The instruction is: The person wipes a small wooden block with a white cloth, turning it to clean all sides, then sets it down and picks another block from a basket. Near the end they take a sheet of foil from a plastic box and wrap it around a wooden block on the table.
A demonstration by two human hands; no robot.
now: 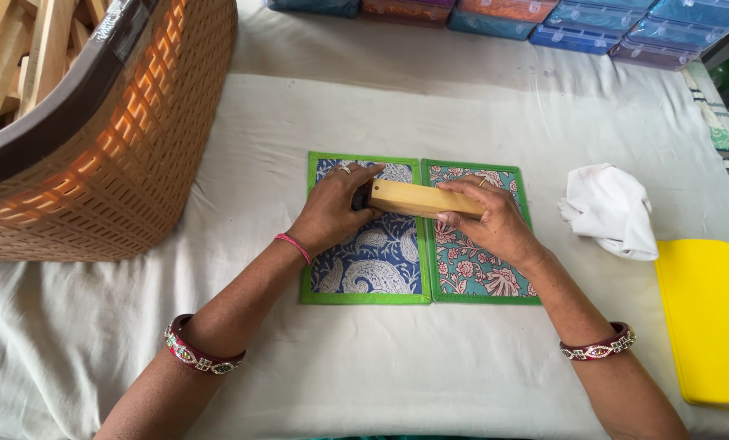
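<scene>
A long wooden block (417, 199) lies across an open fabric folder with green edging. The folder's left panel (373, 261) is blue with a paisley print. Its right panel (474, 269) is teal with flowers. My left hand (332, 210) grips the block's left end, where a dark part shows. My right hand (495, 222) holds the block's right end, fingers curled over it. Both hands press the block down near the folder's middle fold.
A large brown woven basket (120, 163) with several wooden pieces stands at the left. A crumpled white cloth (613, 210) lies at the right, beside a yellow plastic object (707, 318). Several coloured plastic boxes (592, 33) line the far edge of the white table cover (381, 367).
</scene>
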